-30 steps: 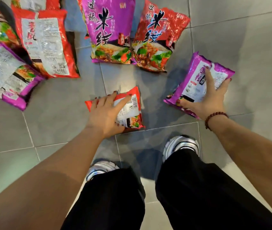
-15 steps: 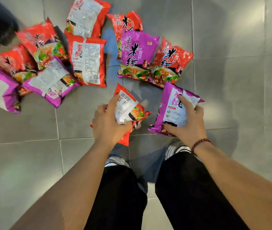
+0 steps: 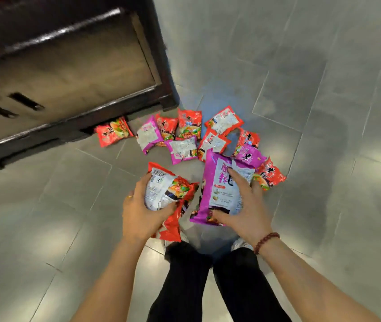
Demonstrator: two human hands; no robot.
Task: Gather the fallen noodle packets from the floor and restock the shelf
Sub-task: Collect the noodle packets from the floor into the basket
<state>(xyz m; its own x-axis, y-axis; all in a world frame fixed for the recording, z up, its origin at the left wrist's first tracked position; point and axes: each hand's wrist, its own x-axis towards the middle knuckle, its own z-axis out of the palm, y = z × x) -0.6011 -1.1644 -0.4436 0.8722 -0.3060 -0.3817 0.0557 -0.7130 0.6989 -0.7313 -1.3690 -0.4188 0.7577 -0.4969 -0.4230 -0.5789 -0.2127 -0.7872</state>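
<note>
My left hand (image 3: pixel 139 211) grips a red noodle packet (image 3: pixel 168 194), lifted off the floor with its printed back facing up. My right hand (image 3: pixel 246 205) grips a purple noodle packet (image 3: pixel 217 189), also raised, back side up. Beyond my hands, several red and purple packets (image 3: pixel 187 133) lie scattered on the grey tiles. One red packet (image 3: pixel 112 133) lies at the foot of the dark shelf unit (image 3: pixel 73 129) at the upper left.
The shelf unit's dark wooden base edge runs diagonally across the upper left, with a beige panel above it. Grey floor tiles (image 3: pixel 324 135) spread to the right and left. My black trousers and white shoes are directly below my hands.
Both hands lifted their packets off the floor and rose with them. The view pulled back from the floor, so the scattered packets look smaller and the shelf base has come into sight.
</note>
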